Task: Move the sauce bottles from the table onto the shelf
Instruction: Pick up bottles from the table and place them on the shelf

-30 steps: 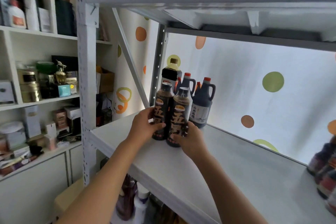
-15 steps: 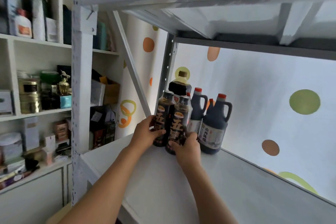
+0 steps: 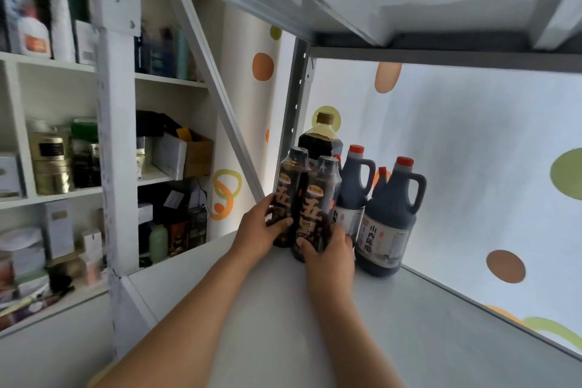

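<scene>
Seating: two dark sauce bottles (image 3: 307, 201) upright on shelf (image 3: 283, 309), rear-left corner by jugs (image 3: 389, 217)
L hand (image 3: 261, 228): wrapped on left btl
R hand (image 3: 329, 250): wrapped on right btl
Tip: bases flat, then release

On the shelf (image 3: 315, 309) stand two slim dark bottles (image 3: 318, 205), four handled jugs with red caps (image 3: 390, 214) and one big bottle with a brown cap (image 3: 321, 138).
</scene>
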The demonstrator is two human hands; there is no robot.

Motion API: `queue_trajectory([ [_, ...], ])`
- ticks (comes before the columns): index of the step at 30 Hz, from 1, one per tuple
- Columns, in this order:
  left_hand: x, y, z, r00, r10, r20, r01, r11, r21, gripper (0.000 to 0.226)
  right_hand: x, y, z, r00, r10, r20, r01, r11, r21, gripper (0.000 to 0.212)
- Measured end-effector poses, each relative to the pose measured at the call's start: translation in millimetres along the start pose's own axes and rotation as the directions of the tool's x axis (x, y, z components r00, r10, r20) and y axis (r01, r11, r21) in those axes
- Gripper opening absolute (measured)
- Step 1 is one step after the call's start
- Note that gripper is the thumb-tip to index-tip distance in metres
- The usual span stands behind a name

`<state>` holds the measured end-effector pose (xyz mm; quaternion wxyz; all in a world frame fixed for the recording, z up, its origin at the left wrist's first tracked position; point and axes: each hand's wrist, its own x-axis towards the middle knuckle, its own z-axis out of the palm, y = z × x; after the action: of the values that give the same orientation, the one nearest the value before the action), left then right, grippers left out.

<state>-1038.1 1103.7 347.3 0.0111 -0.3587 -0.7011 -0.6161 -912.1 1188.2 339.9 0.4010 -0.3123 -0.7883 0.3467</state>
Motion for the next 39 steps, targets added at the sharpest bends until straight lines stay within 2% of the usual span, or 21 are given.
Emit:
queue_trajectory([
  [3,-1.6,1.5,1.0,1.0,0.016,0.003,-0.016,1.0,0.007,0.052,-0.3,1.4,0.3,1.0,-0.004,-0.013,0.004,1.0,-0.011,0.049],
  [8,-4.4,2.5,1.4,0.999,0.035,-0.026,-0.034,0.999,0.017,0.052,1.0,3.9,-0.1,1.0,-0.006,-0.016,0.006,1.0,-0.004,0.059],
  [12,-5.5,-1.0,4.7,0.995,0.1,-0.027,-0.097,0.992,0.081,0.052,1.9,4.4,0.7,0.999,0.03,-0.03,-0.027,0.997,0.07,0.083],
  [15,-6.8,-3.3,7.9,0.992,0.121,-0.034,-0.114,0.98,0.16,0.07,1.4,5.7,-1.6,0.996,0.075,-0.044,-0.068,0.987,0.149,0.097],
  [18,-17.8,4.2,9.5,0.994,0.088,-0.059,-0.067,0.953,0.296,0.084,-3.8,3.0,-4.0,0.996,0.051,-0.068,-0.044,0.994,0.104,0.085],
  [20,-33.2,11.1,8.3,0.993,0.077,-0.092,-0.019,0.859,0.512,0.076,-11.4,-3.1,-6.6,0.992,0.048,-0.118,-0.036,0.994,0.103,0.072],
  [22,-52.8,19.4,7.0,0.995,-0.026,-0.091,0.081,0.74,0.668,0.063,-20.3,-5.0,-17.1,0.986,0.06,-0.157,-0.055,0.998,0.036,0.048],
  [23,-62.1,23.6,4.3,0.994,-0.099,-0.048,0.103,0.684,0.722,0.055,-26.7,-4.7,-22.8,0.99,0.066,-0.128,-0.075,0.995,-0.061,0.034],
  [25,-80.4,27.1,-5.5,0.978,-0.187,0.093,0.034,0.583,0.812,0.043,-44.4,-6.4,-31.1,0.997,0.043,0.059,-0.017,0.925,-0.38,0.014],
  [27,-95.7,28.2,-20.9,0.94,-0.21,0.27,-0.125,0.523,0.843,0.048,-62.2,-11.2,-34.5,0.97,0.036,0.241,0.121,0.788,-0.604,0.021],
  [29,-110.5,35.4,-38.4,0.89,-0.244,0.386,-0.222,0.508,0.832,0.052,-84.3,-19.7,-43.1,0.941,0.051,0.333,0.182,0.755,-0.63,0.031],
  [32,-141.1,50.8,-51.7,0.854,-0.286,0.435,-0.263,0.485,0.834,0.051,-114.4,-25.4,-59.2,0.902,0.033,0.429,0.266,0.742,-0.616,0.041],
  [34,-167.7,63.4,-53.5,0.869,-0.267,0.416,-0.249,0.49,0.835,0.048,-140.9,-27.0,-75.2,0.872,0.045,0.488,0.306,0.729,-0.612,0.048],
  [36,-199.4,74.8,-53.1,0.915,-0.207,0.346,-0.206,0.499,0.842,0.044,-165.9,-28.4,-93.2,0.853,0.026,0.521,0.342,0.726,-0.596,0.049],
  [39,-252.0,89.1,-47.1,0.963,-0.115,0.244,-0.147,0.535,0.832,0.037,-201.3,-32.9,-126.0,0.851,-0.055,0.522,0.379,0.753,-0.538,0.038],
])
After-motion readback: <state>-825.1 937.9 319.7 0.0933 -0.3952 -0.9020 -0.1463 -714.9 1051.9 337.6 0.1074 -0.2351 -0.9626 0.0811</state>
